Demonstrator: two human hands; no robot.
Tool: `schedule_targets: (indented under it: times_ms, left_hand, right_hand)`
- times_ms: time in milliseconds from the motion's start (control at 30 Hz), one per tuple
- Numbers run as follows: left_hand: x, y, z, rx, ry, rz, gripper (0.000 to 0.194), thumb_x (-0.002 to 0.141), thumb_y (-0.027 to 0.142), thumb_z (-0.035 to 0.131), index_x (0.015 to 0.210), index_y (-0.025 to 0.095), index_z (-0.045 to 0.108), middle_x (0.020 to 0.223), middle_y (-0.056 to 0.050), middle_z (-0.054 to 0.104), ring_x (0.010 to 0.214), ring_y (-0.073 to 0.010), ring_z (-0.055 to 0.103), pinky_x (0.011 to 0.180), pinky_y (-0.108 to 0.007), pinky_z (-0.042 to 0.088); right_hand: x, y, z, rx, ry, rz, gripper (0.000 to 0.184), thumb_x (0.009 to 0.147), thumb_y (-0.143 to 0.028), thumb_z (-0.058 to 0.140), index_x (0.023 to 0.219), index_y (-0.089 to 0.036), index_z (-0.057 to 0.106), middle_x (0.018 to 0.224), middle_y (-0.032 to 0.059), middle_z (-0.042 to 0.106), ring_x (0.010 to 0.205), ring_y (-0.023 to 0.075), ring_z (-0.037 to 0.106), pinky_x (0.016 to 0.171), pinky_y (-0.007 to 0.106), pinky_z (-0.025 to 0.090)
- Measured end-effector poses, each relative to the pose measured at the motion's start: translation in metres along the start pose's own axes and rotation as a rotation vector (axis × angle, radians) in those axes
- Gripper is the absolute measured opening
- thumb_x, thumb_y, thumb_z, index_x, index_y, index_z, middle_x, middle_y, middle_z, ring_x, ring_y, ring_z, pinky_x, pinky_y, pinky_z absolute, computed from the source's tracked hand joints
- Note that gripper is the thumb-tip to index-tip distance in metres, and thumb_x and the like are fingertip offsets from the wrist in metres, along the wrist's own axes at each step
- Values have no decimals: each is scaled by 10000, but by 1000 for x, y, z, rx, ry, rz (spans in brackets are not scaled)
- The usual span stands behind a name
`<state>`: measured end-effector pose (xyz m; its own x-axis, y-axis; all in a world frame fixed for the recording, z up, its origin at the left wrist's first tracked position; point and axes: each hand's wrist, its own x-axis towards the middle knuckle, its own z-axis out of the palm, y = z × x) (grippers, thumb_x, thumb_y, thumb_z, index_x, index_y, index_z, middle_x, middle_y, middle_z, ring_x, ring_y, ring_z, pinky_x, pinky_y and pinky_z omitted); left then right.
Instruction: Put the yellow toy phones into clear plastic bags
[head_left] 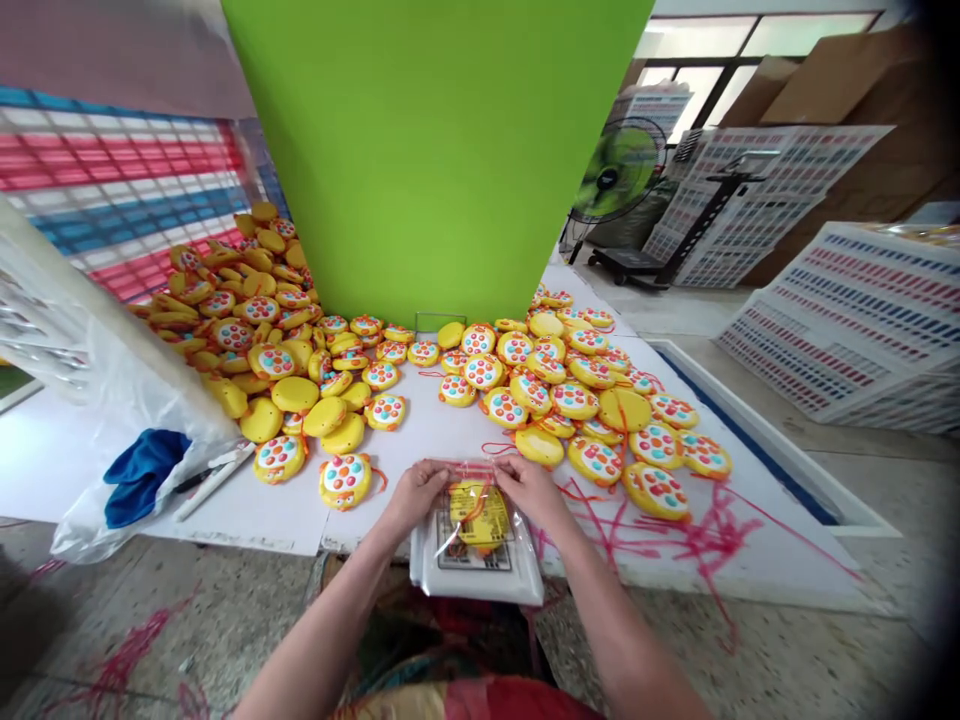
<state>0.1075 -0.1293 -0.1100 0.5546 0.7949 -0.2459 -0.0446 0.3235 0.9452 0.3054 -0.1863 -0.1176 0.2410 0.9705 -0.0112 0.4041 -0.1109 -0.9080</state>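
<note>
My left hand (417,494) and my right hand (531,488) pinch the two upper corners of a clear plastic bag (501,558). Inside the bag lies a yellow round toy (480,514), its plain printed side facing up, with an orange cord across it. Beneath this bag is a stack of flat plastic bags (442,582) at the table's front edge. Nearest to my left hand is a yellow toy with coloured dots (345,481). Beyond my right hand lies a loose heap of the same toys (574,400).
A large pile of toys (259,310) fills the left side, below a green panel (442,160). Pink strips (705,535) are scattered at right. A blue cloth (142,475) and a white rod (214,482) lie at left. White crates (847,320) and a fan (619,172) stand beyond.
</note>
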Motion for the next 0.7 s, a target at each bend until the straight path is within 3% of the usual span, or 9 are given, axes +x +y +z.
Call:
schedule_targets:
  times_ms: [133,267,400,500,600,700]
  left_hand:
    - [-1,0,-6,-63,-61,-36,418,728,421,695,1042,149,650,997,-77,709,903,-206,649,813,-316,501]
    - [0,-3,-12,-118,-77,-59,445,753,397,682,1130,169,621,1074,-88,700,930,-212,654,792,-311,504]
    - [1,-7,-15,-138,-29,-66,194,722,263,648,876,146,655,837,-49,699,758,-154,645,651,-232,491]
    - [2,-7,-15,-156,-5,-57,57,657,191,590,700,155,582,609,22,579,567,-103,560,559,-205,458]
    - [1,-3,-16,-187,-27,-66,64,626,213,550,649,169,511,573,34,520,560,-120,557,566,-238,475]
    - [0,1,-15,-204,-47,-82,114,623,253,550,637,170,473,631,10,550,586,-133,571,561,-245,467]
  right_hand:
    - [-1,11,-10,93,12,20,208,762,-294,536,888,-166,639,840,42,686,756,170,623,699,285,482]
    - [-9,22,-17,237,53,86,277,741,-357,602,932,-163,649,784,21,678,710,161,603,660,273,466]
    - [-15,26,-16,295,64,107,287,732,-385,624,908,-167,687,860,47,704,795,187,619,745,309,472]
    - [-17,25,-14,321,78,110,235,705,-364,654,833,-173,700,878,54,707,842,198,619,796,318,462]
    - [-17,23,-14,350,91,114,223,699,-387,664,781,-180,672,798,37,683,753,180,605,710,296,465]
    - [-17,20,-13,393,108,127,300,792,-478,558,859,-198,640,716,11,634,622,149,559,570,263,435]
